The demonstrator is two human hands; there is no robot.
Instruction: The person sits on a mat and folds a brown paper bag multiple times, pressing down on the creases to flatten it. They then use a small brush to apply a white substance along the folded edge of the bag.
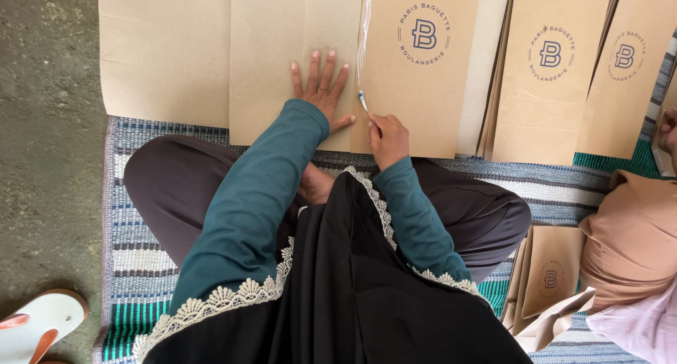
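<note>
The left hand [321, 89] was laid flat, fingers spread, on a brown paper sheet [282, 46] at the striped mat's [141, 195] far edge. A small glue brush [363, 99] was pinched in the closed right hand [388, 135], its tip touching the sheet's seam.

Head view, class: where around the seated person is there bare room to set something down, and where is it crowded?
Bare concrete floor lies left of the striped mat, down to the sandal. A strip of mat shows past the person's right knee. Crowded: ahead, flat brown paper sheets and printed bags overlap, under the left hand and right hand holding a small brush.
</note>
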